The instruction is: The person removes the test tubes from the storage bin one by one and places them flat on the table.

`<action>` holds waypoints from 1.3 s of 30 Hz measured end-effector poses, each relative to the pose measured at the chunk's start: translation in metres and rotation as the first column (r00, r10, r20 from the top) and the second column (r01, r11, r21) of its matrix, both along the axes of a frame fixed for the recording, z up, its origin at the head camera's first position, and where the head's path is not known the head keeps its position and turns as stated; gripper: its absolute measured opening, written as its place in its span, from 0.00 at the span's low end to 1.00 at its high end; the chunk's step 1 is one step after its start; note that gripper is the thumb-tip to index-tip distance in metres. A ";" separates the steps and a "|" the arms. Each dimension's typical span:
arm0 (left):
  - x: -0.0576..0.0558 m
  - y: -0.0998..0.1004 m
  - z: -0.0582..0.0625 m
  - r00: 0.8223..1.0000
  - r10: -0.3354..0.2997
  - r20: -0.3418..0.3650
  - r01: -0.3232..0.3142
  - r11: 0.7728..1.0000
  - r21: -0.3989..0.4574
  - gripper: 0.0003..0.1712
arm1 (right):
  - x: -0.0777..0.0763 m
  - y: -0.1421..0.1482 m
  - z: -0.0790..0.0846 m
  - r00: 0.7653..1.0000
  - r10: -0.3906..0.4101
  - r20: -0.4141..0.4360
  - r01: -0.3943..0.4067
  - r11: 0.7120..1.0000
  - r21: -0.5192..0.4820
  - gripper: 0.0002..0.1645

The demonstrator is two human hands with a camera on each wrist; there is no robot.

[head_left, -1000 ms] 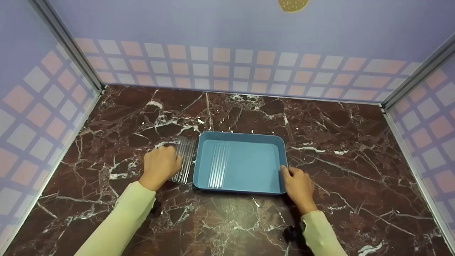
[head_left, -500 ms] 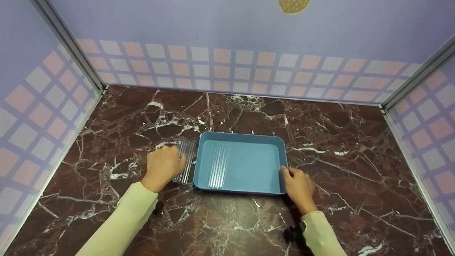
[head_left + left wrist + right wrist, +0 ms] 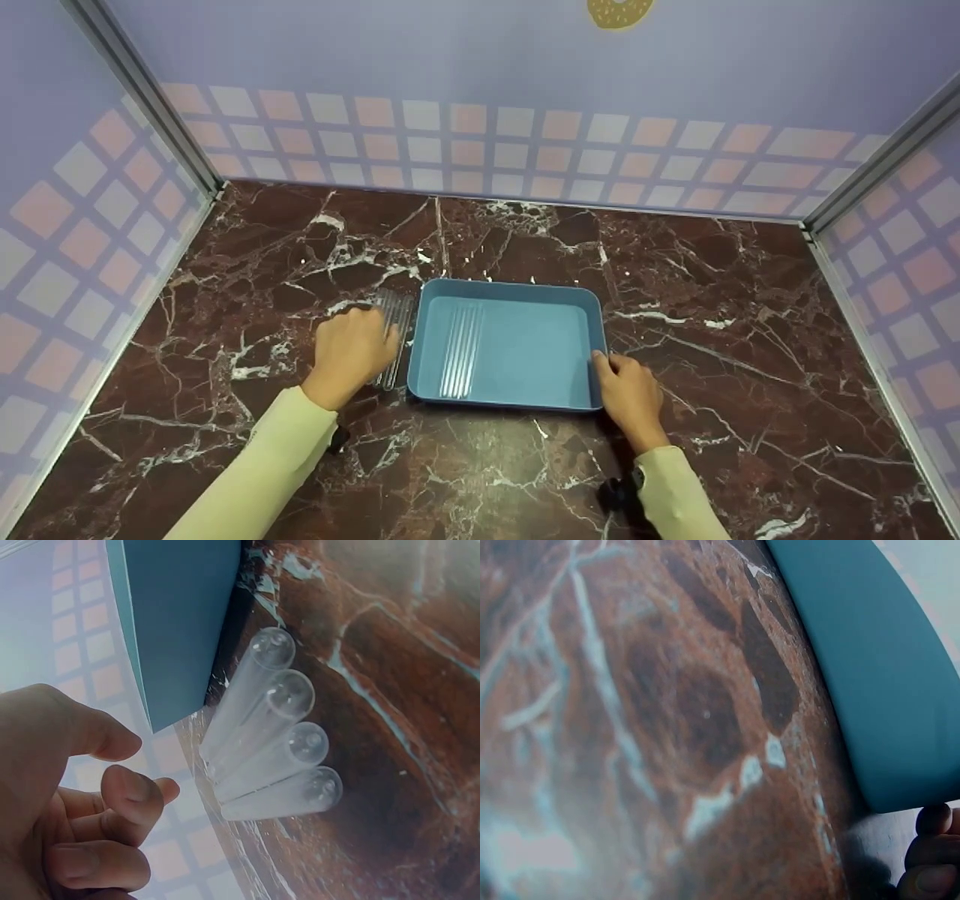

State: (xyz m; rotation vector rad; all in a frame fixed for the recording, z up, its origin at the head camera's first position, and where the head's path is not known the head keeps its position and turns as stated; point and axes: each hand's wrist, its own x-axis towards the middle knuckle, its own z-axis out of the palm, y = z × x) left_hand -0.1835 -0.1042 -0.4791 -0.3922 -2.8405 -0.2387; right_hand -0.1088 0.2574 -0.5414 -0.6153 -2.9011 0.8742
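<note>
A blue rectangular tray (image 3: 536, 341) rests on the marble-patterned table. Inside it, along the left side, several clear test tubes (image 3: 461, 352) lie side by side. More clear test tubes (image 3: 277, 772) lie on the table just left of the tray, rounded ends toward the person. Over these hovers my left hand (image 3: 351, 349); in the left wrist view its fingers (image 3: 131, 791) are loosely bent, apart from the tubes, holding nothing. My right hand (image 3: 631, 394) grips the tray's right wall, thumb over the rim and fingers outside. Most of that hand is out of the right wrist view.
Purple panels with pink and white squares (image 3: 469, 150) enclose the table at the back and both sides. Grey metal posts (image 3: 847, 184) stand at the back corners. Dark marble tabletop (image 3: 750, 375) extends around the tray.
My left hand has shifted slightly to the right over the loose test tubes, toward the tray. The right hand and the tray have stayed in place.
</note>
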 end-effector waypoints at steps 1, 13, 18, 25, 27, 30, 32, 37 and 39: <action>0.000 0.001 0.000 1.000 0.000 0.000 0.000 1.000 0.001 0.23 | 0.000 0.000 0.000 1.000 -0.002 0.001 0.002 1.000 0.000 0.29; 0.001 0.008 0.006 1.000 0.003 0.024 -0.003 1.000 -0.003 0.23 | 0.000 0.000 0.002 1.000 -0.003 0.019 0.003 1.000 -0.006 0.29; 0.002 0.011 0.007 1.000 0.005 0.027 -0.005 1.000 0.000 0.22 | 0.000 0.000 0.002 1.000 -0.002 0.021 0.002 1.000 0.000 0.29; 0.004 0.014 0.008 1.000 -0.021 -0.008 0.021 1.000 0.003 0.21 | 0.000 0.000 0.001 1.000 -0.007 0.023 0.007 1.000 0.002 0.29; 0.004 0.015 0.007 0.999 -0.030 -0.018 0.030 1.000 0.000 0.21 | 0.000 0.000 0.001 1.000 -0.010 0.020 0.010 1.000 -0.001 0.29; 0.005 0.017 0.007 0.998 -0.039 -0.039 0.039 0.999 -0.003 0.20 | 0.000 0.000 0.000 1.000 -0.016 0.008 0.016 1.000 -0.008 0.29; 0.005 0.018 0.007 0.998 -0.045 -0.048 0.045 0.999 -0.002 0.19 | 0.000 -0.001 -0.001 1.000 -0.017 0.000 0.017 1.000 -0.012 0.29; 0.006 0.020 0.005 0.998 -0.044 -0.050 0.044 0.999 0.005 0.20 | 0.000 -0.001 -0.001 1.000 -0.013 -0.010 0.012 1.000 -0.011 0.29; 0.006 0.021 0.006 0.998 -0.044 -0.047 0.045 0.999 0.010 0.20 | 0.000 -0.001 -0.001 1.000 -0.011 -0.010 0.011 1.000 -0.010 0.29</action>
